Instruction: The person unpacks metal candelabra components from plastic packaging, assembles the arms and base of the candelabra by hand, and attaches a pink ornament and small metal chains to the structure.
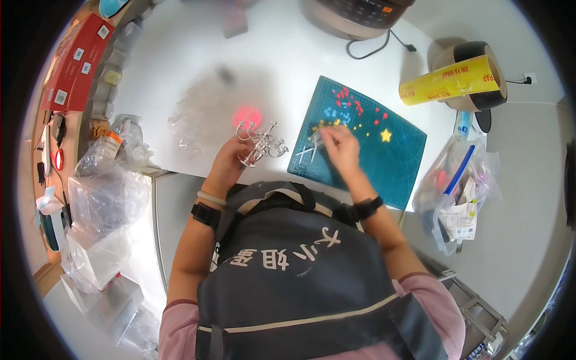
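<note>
A small silvery branched metal frame (pixel 261 143) is held upright in the closed fingers of the left hand (pixel 227 163), just above the white table (pixel 180 66). Beside it, the right hand (pixel 341 146) is pinched narrowly over thin pale sticks (pixel 309 151) at the near edge of a teal cutting mat (pixel 396 162). Farther on, coloured beads (pixel 348 111) and a yellow star (pixel 386 135) are scattered on the mat
</note>
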Demonstrator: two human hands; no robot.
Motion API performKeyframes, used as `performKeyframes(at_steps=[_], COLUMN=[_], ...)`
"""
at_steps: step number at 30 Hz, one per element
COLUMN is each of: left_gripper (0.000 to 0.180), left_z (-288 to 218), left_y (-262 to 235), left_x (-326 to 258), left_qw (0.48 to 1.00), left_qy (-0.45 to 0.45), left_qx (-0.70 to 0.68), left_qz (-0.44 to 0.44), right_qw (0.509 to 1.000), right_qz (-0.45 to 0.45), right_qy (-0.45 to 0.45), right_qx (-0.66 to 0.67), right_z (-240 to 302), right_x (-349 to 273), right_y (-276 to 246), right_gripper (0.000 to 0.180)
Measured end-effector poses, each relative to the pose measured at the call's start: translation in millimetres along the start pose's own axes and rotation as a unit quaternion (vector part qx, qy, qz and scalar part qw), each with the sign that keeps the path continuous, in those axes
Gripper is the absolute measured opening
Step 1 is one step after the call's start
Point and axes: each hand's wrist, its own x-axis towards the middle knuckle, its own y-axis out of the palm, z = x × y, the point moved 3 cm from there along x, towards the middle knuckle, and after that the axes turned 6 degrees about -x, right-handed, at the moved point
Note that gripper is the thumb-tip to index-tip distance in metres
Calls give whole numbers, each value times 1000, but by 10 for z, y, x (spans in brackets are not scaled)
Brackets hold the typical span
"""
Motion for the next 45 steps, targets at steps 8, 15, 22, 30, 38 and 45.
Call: performKeyframes(at_steps=[8,15,22,30,38,45], left_gripper=[31,26,23,24,23,15], left_z=[0,7,64,106,109,85], left_y=[-80,-84,-184,-218,-231,-95], left_x=[8,-80,-29,-42,-132,-221], left_qw=[1000,999,999,999,996,998], left_qy=[21,20,26,25,31,12], left_qx=[9,20,36,33,76,55], left_qz=[11,-17,-28,-13,-24,-29], right_qw=[998,998,999,973,943,914], right_qz=[-8,-16,-32,-38,59,165], right_qy=[-64,-57,-14,120,283,312], right_qx=[7,13,20,191,165,200], right_z=[65,-30,-130,-489,-581,-712], right_x=[-14,-119,-164,-284,-453,-470], right_y=[-104,-132,-153,-66,-115,-6], right_gripper=[10,10,11,16,26,22])
